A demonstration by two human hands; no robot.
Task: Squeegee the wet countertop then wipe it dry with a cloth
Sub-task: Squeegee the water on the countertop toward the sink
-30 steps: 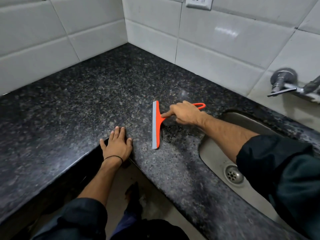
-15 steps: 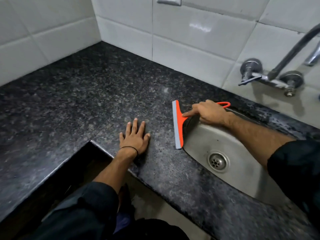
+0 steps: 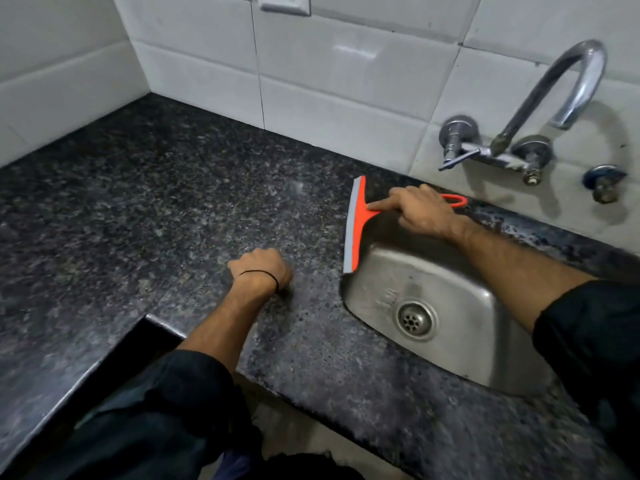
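Observation:
An orange squeegee [image 3: 356, 220] with a grey rubber blade lies at the left rim of the steel sink [image 3: 460, 341], its blade partly over the basin. My right hand [image 3: 420, 209] grips its handle, index finger stretched toward the blade; the handle's loop pokes out behind the hand. My left hand [image 3: 261, 270] rests as a closed fist on the dark speckled countertop [image 3: 156, 209], left of the sink. Water beads show on the stone near the sink's front. No cloth is in view.
A chrome wall tap [image 3: 540, 109] arches over the sink's far side. White tiled walls enclose the counter's back and left. A wall socket [image 3: 284, 3] sits at the top. The counter has a cut-in front edge [image 3: 152, 323] near my left arm.
My right hand has dragged the squeegee rightward across the counter to the sink's edge. My left hand shifted right too and curled from flat fingers into a fist.

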